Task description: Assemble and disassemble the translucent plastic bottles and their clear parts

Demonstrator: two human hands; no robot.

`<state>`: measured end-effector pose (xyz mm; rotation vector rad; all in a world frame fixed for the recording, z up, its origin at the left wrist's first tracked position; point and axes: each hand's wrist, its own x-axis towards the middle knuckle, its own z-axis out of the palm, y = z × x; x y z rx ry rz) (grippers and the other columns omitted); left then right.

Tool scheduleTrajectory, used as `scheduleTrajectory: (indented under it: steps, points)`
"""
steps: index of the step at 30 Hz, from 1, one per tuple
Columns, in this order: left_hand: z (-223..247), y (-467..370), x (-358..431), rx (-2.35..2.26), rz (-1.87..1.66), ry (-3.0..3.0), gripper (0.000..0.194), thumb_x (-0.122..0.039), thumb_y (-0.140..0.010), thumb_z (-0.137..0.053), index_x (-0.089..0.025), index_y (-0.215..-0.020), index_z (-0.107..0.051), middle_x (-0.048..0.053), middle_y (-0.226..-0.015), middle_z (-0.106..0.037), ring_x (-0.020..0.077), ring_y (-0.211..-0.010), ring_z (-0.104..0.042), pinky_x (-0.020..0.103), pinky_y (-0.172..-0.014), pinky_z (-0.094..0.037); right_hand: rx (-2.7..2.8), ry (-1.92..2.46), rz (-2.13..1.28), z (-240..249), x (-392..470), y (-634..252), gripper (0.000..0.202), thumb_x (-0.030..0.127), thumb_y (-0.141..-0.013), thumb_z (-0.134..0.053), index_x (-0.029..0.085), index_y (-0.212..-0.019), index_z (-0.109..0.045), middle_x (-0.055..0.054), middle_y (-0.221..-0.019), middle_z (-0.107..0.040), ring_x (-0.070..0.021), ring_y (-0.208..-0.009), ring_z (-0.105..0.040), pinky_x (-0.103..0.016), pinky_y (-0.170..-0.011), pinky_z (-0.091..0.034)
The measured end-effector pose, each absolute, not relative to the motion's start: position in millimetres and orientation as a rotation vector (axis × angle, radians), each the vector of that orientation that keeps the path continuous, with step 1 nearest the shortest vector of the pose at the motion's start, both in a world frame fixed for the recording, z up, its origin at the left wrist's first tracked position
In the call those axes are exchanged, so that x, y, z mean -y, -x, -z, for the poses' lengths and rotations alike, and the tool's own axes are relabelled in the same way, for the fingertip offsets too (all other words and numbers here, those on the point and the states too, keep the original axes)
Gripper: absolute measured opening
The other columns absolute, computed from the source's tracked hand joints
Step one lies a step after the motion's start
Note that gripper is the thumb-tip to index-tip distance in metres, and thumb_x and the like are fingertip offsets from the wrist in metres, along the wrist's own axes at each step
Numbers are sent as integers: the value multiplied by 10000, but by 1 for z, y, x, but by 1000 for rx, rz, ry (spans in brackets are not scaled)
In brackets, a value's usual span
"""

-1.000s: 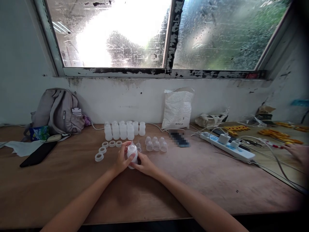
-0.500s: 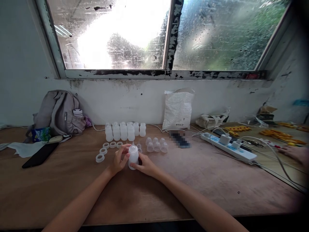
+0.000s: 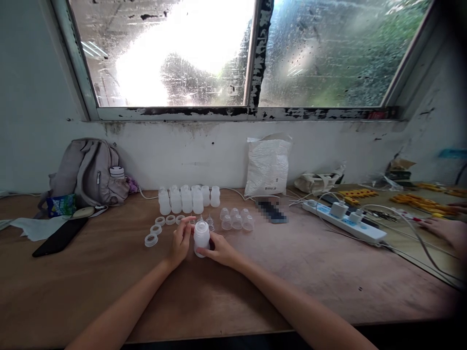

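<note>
A translucent white baby bottle [image 3: 201, 243] stands upright between my hands, with a clear ring-like top. My right hand [image 3: 219, 249] grips its right side, the thumb across the front. My left hand [image 3: 181, 243] is at the left of the bottle with its fingers stretched upward; whether a fingertip touches the bottle I cannot tell. Just behind the bottle are clear nipples [image 3: 210, 223], partly hidden. Several white collar rings [image 3: 151, 240] lie in a curve to the left. Clear domed caps [image 3: 237, 221] stand to the right, and several bottles [image 3: 176, 201] stand in rows at the back.
A black phone [image 3: 60, 237] and a grey backpack [image 3: 89, 170] are on the left. A white plastic bag [image 3: 268, 167] leans against the wall. On the right lie a power strip [image 3: 343, 221] with cables and yellow parts [image 3: 416, 203], near another person's hand [image 3: 443, 231].
My left hand's fingers have come away from the bottle's top and straightened at its left side. The right hand keeps its hold on the bottle.
</note>
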<state>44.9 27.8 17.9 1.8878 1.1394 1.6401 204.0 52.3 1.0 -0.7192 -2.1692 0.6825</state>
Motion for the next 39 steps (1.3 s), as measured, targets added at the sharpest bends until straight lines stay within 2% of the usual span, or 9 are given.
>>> scheduleTrajectory:
  steps: [7, 17, 22, 25, 28, 30, 34, 36, 39]
  points:
    - [-16, -59, -24, -997, -1597, -1815, 453, -346, -714, -584, -191, -1103, -411, 55, -916, -608, 185, -864, -573, 312, -792, -431, 2050, 917, -338, 1, -52, -205, 317, 321, -646, -620, 186, -910, -510, -44, -852, -518, -183, -785, -490, -292, -689, -411]
    - [-18, -59, -28, -1075, -1674, -1837, 327, -303, -685, -621, -183, -979, -541, 73, -995, -532, 192, -892, -512, 296, -759, -422, 2032, 1021, -40, -12, -53, -214, 311, 213, -641, -604, 188, -931, -494, -76, -923, -549, -238, -865, -481, -352, -760, -399]
    - [-24, -51, -36, -906, -1624, -1444, 386, -282, -714, -594, -189, -1078, -509, 67, -1018, -534, 172, -899, -514, 259, -745, -420, 1803, 906, -307, -19, -53, -217, 422, 328, -637, -636, 192, -990, -451, -69, -978, -542, -215, -887, -513, -347, -774, -423]
    - [-25, -45, -40, -820, -1577, -1286, 363, -260, -698, -614, -176, -1043, -541, 61, -997, -549, 163, -902, -512, 242, -753, -412, 1638, 967, -739, -25, -52, -216, 406, 461, -647, -597, 200, -920, -450, -40, -851, -552, -177, -701, -555, -298, -573, -478]
    - [-22, -43, -42, -753, -1502, -1227, 334, -234, -672, -640, -169, -994, -576, 55, -976, -561, 151, -873, -516, 228, -727, -417, 1495, 1017, -1384, -28, -54, -216, 423, 573, -739, -404, 175, -878, -443, -10, -644, -522, -116, -419, -489, -222, -312, -375]
    - [-18, -45, -45, -744, -1508, -1175, 343, -218, -653, -659, -168, -984, -584, 49, -959, -571, 142, -860, -520, 222, -726, -417, 1399, 986, -1579, -30, -56, -218, 435, 567, -746, -399, 173, -927, -420, -2, -640, -517, -101, -389, -475, -207, -285, -359]
    - [-12, -47, -51, -748, -1588, -981, 325, -235, -640, -675, -158, -948, -604, 43, -937, -587, 124, -815, -540, 209, -701, -421, 1479, 844, -1257, -32, -57, -222, 549, 388, -577, -679, 221, -1017, -395, 11, -789, -532, -98, -546, -538, -174, -356, -424]
    - [-12, -47, -52, -721, -1561, -951, 300, -248, -647, -669, -145, -924, -617, 46, -910, -598, 120, -791, -548, 210, -696, -424, 1561, 859, -1122, -30, -58, -224, 497, 363, -557, -694, 204, -957, -447, 36, -682, -526, -73, -462, -493, -149, -318, -366]
    - [-17, -45, -49, -729, -1518, -1024, 304, -223, -633, -679, -142, -921, -625, 41, -877, -614, 121, -786, -554, 211, -713, -420, 1536, 993, -1265, -24, -60, -225, 334, 469, -663, -571, 156, -736, -483, 76, -428, -405, -36, -302, -335, -142, -267, -245]
